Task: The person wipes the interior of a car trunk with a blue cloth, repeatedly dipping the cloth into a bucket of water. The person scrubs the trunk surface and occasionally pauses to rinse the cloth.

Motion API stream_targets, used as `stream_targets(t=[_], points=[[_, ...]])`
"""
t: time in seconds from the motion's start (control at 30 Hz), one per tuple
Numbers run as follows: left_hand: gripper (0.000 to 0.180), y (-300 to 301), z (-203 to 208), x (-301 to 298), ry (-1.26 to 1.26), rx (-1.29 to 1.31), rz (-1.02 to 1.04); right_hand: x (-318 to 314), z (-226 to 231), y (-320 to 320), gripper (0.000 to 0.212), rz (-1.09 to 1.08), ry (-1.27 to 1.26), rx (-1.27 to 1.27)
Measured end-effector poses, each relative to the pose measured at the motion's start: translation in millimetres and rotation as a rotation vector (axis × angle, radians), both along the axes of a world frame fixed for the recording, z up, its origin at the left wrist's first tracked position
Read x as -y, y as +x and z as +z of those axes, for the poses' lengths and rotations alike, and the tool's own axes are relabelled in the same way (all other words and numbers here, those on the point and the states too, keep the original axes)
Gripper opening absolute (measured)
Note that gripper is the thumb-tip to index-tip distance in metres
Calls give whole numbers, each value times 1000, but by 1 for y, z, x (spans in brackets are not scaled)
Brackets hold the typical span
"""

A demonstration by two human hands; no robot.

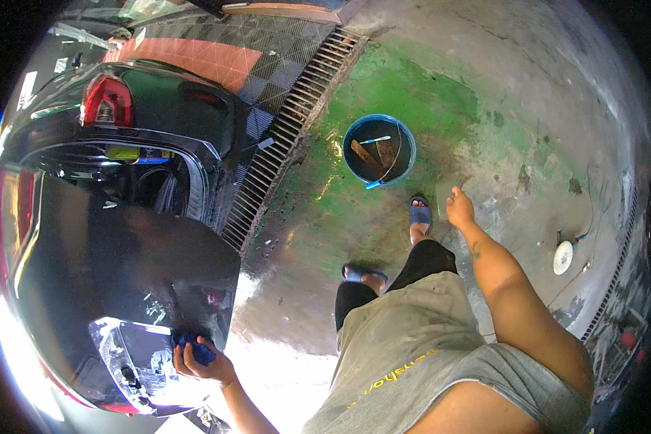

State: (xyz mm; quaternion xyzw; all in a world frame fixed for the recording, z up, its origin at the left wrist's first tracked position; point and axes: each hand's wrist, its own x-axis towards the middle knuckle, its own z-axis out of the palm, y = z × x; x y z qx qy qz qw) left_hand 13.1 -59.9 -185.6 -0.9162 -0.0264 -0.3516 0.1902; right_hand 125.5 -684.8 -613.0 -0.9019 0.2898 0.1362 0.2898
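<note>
My left hand is closed round a dark blue cloth. It presses the cloth to the edge of a bright, pale recessed section on a dark car's raised tailgate. Glare and white streaks partly wash out that section. The part of the cloth under my fingers is hidden. On the other side, my right hand hangs beside my leg, away from the car. Its fingers are loosely bent and apart, and nothing shows in them.
A blue bucket with brown pieces and a light blue-handled tool stands ahead of my sandalled feet. A floor grate runs past the car's open trunk. A white disc with a cable lies at the right.
</note>
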Motion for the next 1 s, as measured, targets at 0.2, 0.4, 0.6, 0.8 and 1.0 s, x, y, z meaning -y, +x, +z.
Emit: stream_targets(t=[0.2,0.4,0.6,0.8,1.0], points=[[29,6,-30,-11,-17,-52,48,5,-4,93,22,304,-40,-203],[35,9,-56,-24,-98,-152,90,-36,-17,142,22,609,-138,-251],[40,9,-58,-16,-69,-213,218,-65,-46,179,28,816,-229,-158],[42,15,-66,4,-106,-321,302,-53,-132,209,32,1284,-326,-298],[44,2,-62,23,-200,-447,439,-41,-144,219,49,1421,-177,-610]])
